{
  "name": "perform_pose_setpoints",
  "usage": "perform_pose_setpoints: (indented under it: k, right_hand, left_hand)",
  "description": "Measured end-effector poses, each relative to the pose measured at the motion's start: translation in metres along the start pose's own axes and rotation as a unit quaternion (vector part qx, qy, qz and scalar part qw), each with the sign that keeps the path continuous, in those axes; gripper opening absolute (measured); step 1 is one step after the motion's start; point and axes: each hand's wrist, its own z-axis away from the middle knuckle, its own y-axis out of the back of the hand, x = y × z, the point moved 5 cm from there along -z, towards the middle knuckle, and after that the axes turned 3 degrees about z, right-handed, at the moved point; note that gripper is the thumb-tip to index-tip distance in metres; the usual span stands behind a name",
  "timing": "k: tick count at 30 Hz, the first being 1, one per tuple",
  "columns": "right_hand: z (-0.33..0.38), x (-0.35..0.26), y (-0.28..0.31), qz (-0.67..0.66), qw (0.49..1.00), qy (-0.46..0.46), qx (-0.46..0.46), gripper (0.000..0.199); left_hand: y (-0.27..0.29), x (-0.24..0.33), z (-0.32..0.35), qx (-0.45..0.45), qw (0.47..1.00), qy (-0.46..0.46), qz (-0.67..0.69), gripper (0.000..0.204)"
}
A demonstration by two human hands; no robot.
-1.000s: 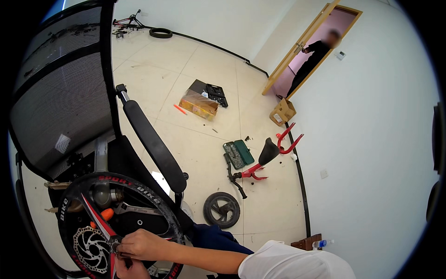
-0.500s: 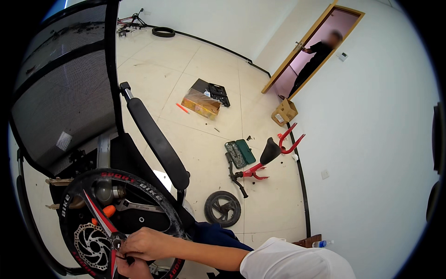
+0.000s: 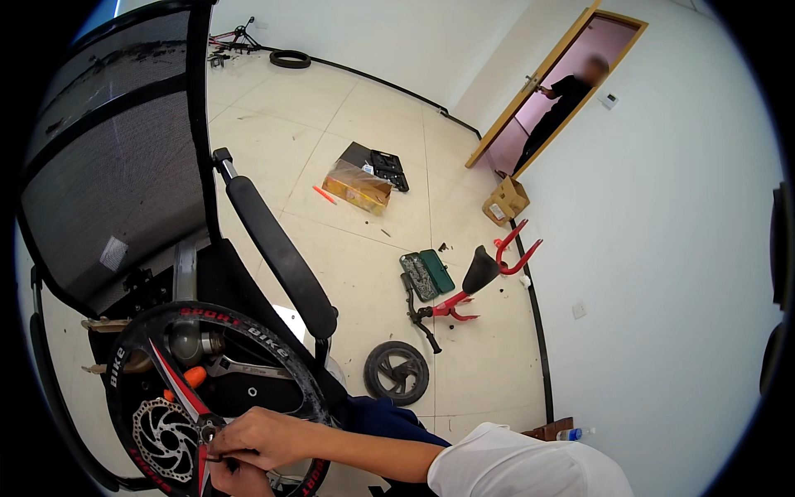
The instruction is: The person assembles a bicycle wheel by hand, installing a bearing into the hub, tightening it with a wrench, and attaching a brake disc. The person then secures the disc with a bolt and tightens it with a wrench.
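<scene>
A black bicycle wheel (image 3: pixel 294 364) with red and white spokes lies over a black mesh office chair's seat. A silver brake disc (image 3: pixel 168 439) sits beside its hub (image 3: pixel 209 427). My right hand (image 3: pixel 263 436) reaches in from the right, its fingers pinched together close to the hub. Just below it, my left hand (image 3: pixel 240 479) has its fingers curled at the same spot, partly cut off by the lower edge. Whatever small piece the fingers hold is hidden. Behind the spokes lie an adjustable wrench (image 3: pixel 248 369) and an orange-handled tool (image 3: pixel 195 377).
A chair armrest (image 3: pixel 281 248) rises beside the wheel. On the floor are a small wheel (image 3: pixel 397 373), a red bike frame (image 3: pixel 451 308), a green case of small parts (image 3: pixel 426 275), a tool box (image 3: pixel 358 186) and a cardboard carton (image 3: pixel 506 201). A person (image 3: pixel 563 108) stands in the doorway.
My hands have shifted only slightly at the hub, the right one's fingers bending a little lower. The wheel stays in place, and the person remains in the doorway.
</scene>
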Motion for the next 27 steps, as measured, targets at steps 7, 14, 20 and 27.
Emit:
perform_pose_setpoints:
  k: [7, 14, 20, 27]
  right_hand:
    - [0.004, 0.002, 0.015, 0.038, 0.999, 0.005, 0.033, 0.017]
    - [-0.007, -0.006, 0.018, 0.016, 1.0, -0.016, 0.006, 0.03]
    - [-0.004, -0.009, 0.002, 0.102, 0.994, -0.039, 0.029, 0.03]
    - [-0.003, -0.001, 0.009, 0.048, 0.996, -0.053, 0.053, 0.027]
  left_hand:
    - [-0.006, 0.027, 0.004, -0.006, 0.98, -0.122, -0.156, 0.02]
    - [-0.003, 0.055, 0.002, 0.003, 0.978, -0.128, -0.165, 0.029]
    - [0.002, 0.061, -0.004, 0.012, 0.965, -0.192, -0.176, 0.028]
    - [0.002, 0.068, 0.003, 0.037, 0.969, -0.186, -0.155, 0.03]
